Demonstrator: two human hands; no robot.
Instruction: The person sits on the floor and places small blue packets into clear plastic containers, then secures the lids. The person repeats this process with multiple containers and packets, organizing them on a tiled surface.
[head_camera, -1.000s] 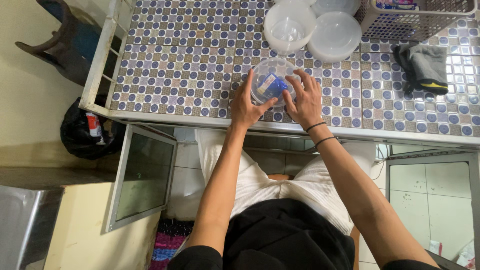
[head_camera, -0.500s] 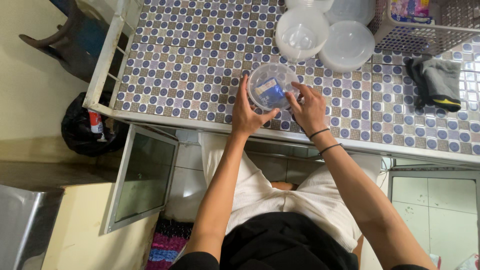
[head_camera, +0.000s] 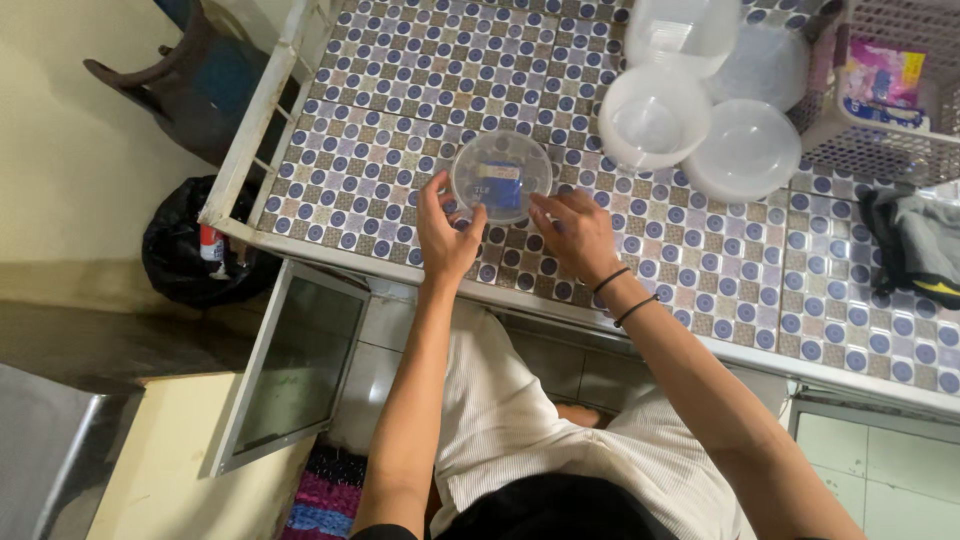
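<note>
So your L hand (head_camera: 443, 232) & R hand (head_camera: 577, 235) lightly pinch the tub (head_camera: 500, 176) w/ fingertips, prob to steady it on the counter (head_camera: 380, 120).

Beyond the fingers: three empty clear tubs (head_camera: 650, 118), white mesh basket (head_camera: 880, 150). Far right: grey cloth (head_camera: 925, 240). Left, below counter edge: black bag (head_camera: 190, 255), open cabinet door (head_camera: 295, 365).
</note>
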